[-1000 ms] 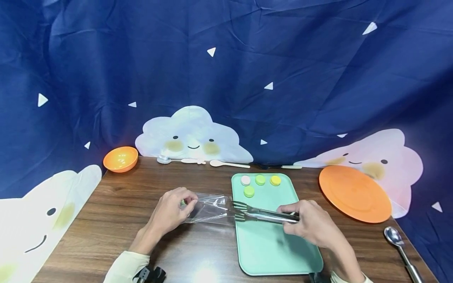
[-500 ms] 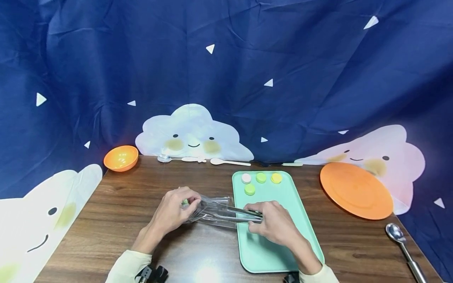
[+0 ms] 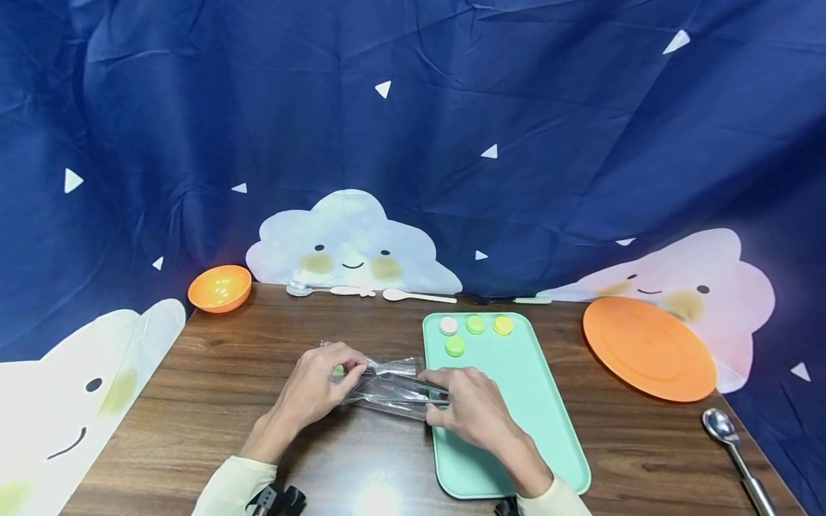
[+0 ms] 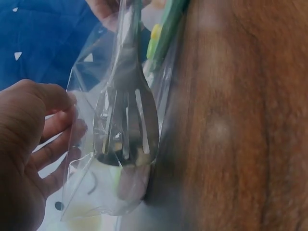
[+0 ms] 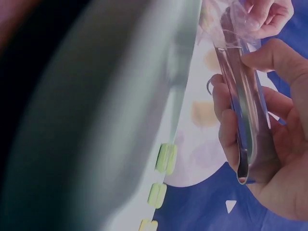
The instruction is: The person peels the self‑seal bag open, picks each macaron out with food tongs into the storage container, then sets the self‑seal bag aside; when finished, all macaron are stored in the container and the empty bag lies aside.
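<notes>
My left hand (image 3: pixel 321 383) pinches the upper side of a clear plastic bag (image 3: pixel 401 411) that lies along the table. Metal tongs (image 3: pixel 416 385) are gripped in my right hand (image 3: pixel 476 407), over the tray's left edge. Their slotted head (image 4: pixel 126 113) lies inside the bag, as the left wrist view shows. Just past the tips, a pinkish and green macaron (image 4: pixel 132 183) rests at the bag's closed end. On the mint-green tray (image 3: pixel 510 423) sit two green macarons (image 3: pixel 454 346), a pale pink one (image 3: pixel 448 326) and a yellow one (image 3: pixel 503 325).
An orange bowl (image 3: pixel 220 289) stands at the back left. Along the back edge lie a white spoon (image 3: pixel 418 297) and other utensils. At the right are an orange plate (image 3: pixel 648 349), leaning at the back, and a metal scoop (image 3: pixel 736 451).
My right hand has moved left, sliding the tongs from the bag's mouth deep into the bag. My left hand keeps its pinch on the bag, nearly still.
</notes>
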Action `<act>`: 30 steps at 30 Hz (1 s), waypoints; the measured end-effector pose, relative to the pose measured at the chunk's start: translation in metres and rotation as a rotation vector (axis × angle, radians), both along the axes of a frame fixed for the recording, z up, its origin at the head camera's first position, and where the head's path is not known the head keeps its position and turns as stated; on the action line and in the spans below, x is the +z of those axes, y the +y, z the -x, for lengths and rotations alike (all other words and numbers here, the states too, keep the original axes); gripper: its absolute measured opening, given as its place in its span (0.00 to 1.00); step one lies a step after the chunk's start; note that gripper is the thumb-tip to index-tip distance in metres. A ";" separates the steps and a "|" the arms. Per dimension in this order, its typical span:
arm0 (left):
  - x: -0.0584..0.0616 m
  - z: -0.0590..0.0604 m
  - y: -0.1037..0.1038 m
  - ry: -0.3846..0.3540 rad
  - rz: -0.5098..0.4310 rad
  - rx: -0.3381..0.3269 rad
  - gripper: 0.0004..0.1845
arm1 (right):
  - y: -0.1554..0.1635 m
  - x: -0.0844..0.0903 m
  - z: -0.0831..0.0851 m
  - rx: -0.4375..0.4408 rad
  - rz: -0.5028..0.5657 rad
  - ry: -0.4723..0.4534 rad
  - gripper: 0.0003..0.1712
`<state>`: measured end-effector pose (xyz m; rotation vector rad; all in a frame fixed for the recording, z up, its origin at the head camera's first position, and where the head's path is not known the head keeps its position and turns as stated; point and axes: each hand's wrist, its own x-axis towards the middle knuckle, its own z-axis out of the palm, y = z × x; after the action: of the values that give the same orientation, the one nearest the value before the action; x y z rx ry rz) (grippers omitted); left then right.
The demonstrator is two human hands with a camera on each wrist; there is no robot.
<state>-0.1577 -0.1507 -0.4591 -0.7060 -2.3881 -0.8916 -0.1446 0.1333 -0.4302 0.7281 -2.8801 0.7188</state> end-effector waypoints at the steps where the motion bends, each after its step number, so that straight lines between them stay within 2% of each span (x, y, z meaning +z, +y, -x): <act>1: -0.001 0.000 0.000 0.001 0.001 0.003 0.02 | -0.002 0.000 0.000 0.001 -0.002 0.007 0.26; 11: 0.001 0.000 -0.003 -0.026 -0.004 0.033 0.04 | -0.006 0.006 -0.003 0.011 -0.003 0.006 0.24; 14: 0.001 -0.001 -0.003 -0.026 0.021 0.047 0.04 | 0.003 0.012 -0.004 0.016 -0.003 -0.007 0.24; 18: 0.000 0.000 -0.003 -0.020 0.059 0.079 0.04 | 0.021 0.024 -0.002 0.007 0.019 -0.073 0.20; 23: 0.001 0.000 -0.005 -0.053 0.043 0.098 0.04 | 0.044 0.039 0.000 -0.020 0.015 -0.099 0.21; 26: 0.003 0.000 -0.006 -0.073 0.022 0.085 0.04 | 0.047 0.040 0.002 -0.007 -0.003 -0.092 0.22; 30: 0.003 -0.001 -0.006 -0.077 0.009 0.075 0.03 | 0.037 0.030 0.005 0.036 -0.016 -0.091 0.21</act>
<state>-0.1571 -0.1568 -0.4561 -0.5912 -2.4702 -0.8916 -0.1499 0.1698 -0.3998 0.7704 -2.9651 0.7534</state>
